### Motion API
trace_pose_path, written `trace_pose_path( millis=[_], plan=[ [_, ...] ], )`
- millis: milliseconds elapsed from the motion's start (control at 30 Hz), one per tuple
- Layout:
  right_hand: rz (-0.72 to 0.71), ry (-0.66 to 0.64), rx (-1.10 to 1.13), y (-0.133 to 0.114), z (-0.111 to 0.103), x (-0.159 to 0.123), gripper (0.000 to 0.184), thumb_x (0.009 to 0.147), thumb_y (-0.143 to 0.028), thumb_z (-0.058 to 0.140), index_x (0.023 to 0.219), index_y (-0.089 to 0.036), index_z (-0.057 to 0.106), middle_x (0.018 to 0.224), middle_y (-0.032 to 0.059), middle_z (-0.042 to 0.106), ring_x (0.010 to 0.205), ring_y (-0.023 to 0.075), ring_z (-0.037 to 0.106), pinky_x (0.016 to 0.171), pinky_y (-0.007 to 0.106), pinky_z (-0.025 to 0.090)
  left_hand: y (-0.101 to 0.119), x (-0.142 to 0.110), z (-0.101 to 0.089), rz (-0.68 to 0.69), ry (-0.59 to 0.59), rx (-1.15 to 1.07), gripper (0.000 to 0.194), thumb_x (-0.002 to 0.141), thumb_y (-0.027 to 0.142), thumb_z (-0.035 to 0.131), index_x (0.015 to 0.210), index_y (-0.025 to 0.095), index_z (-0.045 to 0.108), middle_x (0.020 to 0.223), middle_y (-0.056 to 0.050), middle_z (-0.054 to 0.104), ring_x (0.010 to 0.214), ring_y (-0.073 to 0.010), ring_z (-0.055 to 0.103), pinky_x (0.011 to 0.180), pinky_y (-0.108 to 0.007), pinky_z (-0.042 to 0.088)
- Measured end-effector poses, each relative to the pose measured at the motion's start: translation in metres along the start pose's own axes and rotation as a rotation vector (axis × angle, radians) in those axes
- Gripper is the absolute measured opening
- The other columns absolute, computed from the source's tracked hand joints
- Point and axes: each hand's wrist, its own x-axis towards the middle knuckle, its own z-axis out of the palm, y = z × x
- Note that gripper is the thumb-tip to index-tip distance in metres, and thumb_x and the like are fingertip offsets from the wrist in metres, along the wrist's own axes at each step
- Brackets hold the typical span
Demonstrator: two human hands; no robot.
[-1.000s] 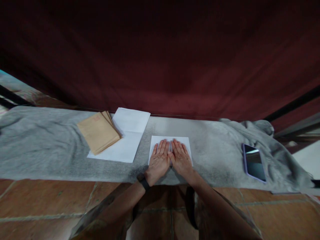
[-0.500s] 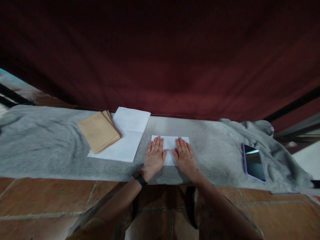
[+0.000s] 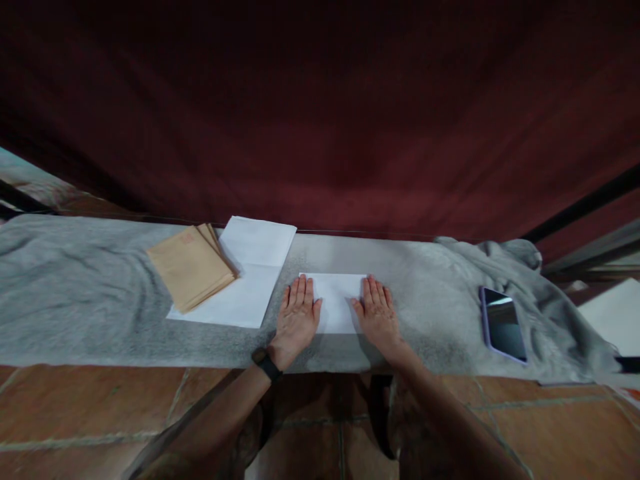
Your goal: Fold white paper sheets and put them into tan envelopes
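Observation:
A small white sheet of paper (image 3: pixel 339 303), apparently folded, lies flat on the grey cloth (image 3: pixel 425 287) in front of me. My left hand (image 3: pixel 297 313) rests palm down over its left edge, fingers stretched out and pointing away from me. Over the right edge lies my right hand (image 3: pixel 379 317), also flat with its fingers extended. Both hands touch the paper without gripping it. Left of them is a pile of larger white sheets (image 3: pixel 260 267) with a crease across, partly covered by a stack of brown envelopes (image 3: pixel 193 267).
A phone (image 3: pixel 504 325) in a purple case lies on the cloth at the right, beside bunched folds. Behind the cloth-covered surface hangs a dark red curtain (image 3: pixel 320 147). Terracotta floor tiles (image 3: pixel 90 407) show below the front edge.
My hands have slid apart, from the middle of the small paper out to its left and right edges. The view has shifted slightly.

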Motion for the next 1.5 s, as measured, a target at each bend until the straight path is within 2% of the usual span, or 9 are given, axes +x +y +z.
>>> trace_pose_path(
  millis=[100, 167, 333, 500, 800, 967, 1500],
  plan=[
    [0.033, 0.015, -0.004, -0.002, -0.001, 0.003, 0.066, 0.107, -0.046, 0.03, 0.154, 0.0, 0.037, 0.158, 0.0245, 0.04, 0.148, 0.0343, 0.037, 0.12, 0.055, 0.029, 0.005, 0.001, -0.002, -0.004, 0.029, -0.024, 0.061, 0.104, 0.035, 0.03, 0.155, 0.003, 0.035, 0.162, -0.021, 0.034, 0.153, -0.0312, 0.028, 0.125, -0.052, 0.026],
    [0.026, 0.009, 0.016, -0.008, -0.003, 0.005, 0.064, 0.107, -0.044, 0.029, 0.155, -0.001, 0.037, 0.159, 0.0238, 0.039, 0.15, 0.0338, 0.034, 0.121, 0.056, 0.028, 0.013, 0.003, -0.005, 0.035, 0.033, -0.051, 0.061, 0.104, 0.034, 0.03, 0.157, 0.006, 0.031, 0.162, -0.019, 0.034, 0.154, -0.0292, 0.027, 0.125, -0.051, 0.025],
    [-0.1, -0.124, 0.108, -0.035, -0.005, 0.011, 0.059, 0.108, -0.038, 0.024, 0.154, -0.006, 0.04, 0.162, 0.0162, 0.037, 0.153, 0.0271, 0.03, 0.124, 0.047, 0.026, 0.034, 0.004, -0.005, 0.191, -0.054, -0.092, 0.058, 0.103, 0.024, 0.028, 0.158, 0.009, 0.03, 0.165, -0.014, 0.033, 0.155, -0.0252, 0.021, 0.127, -0.048, 0.024],
    [-0.129, -0.183, 0.135, -0.046, -0.005, 0.016, 0.059, 0.109, -0.039, 0.02, 0.154, -0.008, 0.041, 0.163, 0.0135, 0.037, 0.152, 0.0252, 0.032, 0.126, 0.046, 0.022, 0.038, 0.007, 0.0, 0.19, -0.101, -0.07, 0.057, 0.101, 0.017, 0.023, 0.156, 0.007, 0.034, 0.163, -0.014, 0.035, 0.155, -0.0254, 0.024, 0.126, -0.049, 0.023],
    [-0.064, -0.181, 0.122, -0.047, 0.001, 0.029, 0.059, 0.108, -0.042, 0.02, 0.154, -0.012, 0.044, 0.162, 0.0123, 0.038, 0.151, 0.0262, 0.035, 0.124, 0.049, 0.024, 0.033, 0.022, 0.003, 0.175, -0.103, -0.061, 0.056, 0.102, 0.02, 0.022, 0.154, 0.006, 0.039, 0.163, -0.014, 0.036, 0.155, -0.0246, 0.025, 0.126, -0.048, 0.022],
    [-0.059, -0.177, 0.109, -0.047, 0.0, 0.03, 0.058, 0.108, -0.04, 0.021, 0.154, -0.012, 0.043, 0.162, 0.0126, 0.037, 0.15, 0.0266, 0.035, 0.124, 0.049, 0.023, 0.03, 0.023, 0.003, 0.179, -0.092, -0.062, 0.057, 0.102, 0.022, 0.024, 0.155, 0.007, 0.037, 0.164, -0.013, 0.034, 0.155, -0.0233, 0.024, 0.127, -0.047, 0.021],
    [-0.06, -0.07, 0.052, -0.014, -0.006, 0.01, 0.057, 0.108, -0.04, 0.029, 0.156, -0.011, 0.038, 0.161, 0.0155, 0.039, 0.149, 0.0284, 0.038, 0.122, 0.05, 0.026, 0.009, 0.011, -0.004, 0.096, -0.049, -0.01, 0.061, 0.105, 0.04, 0.027, 0.156, 0.007, 0.034, 0.163, -0.017, 0.035, 0.154, -0.0264, 0.027, 0.127, -0.047, 0.022]
  ],
)
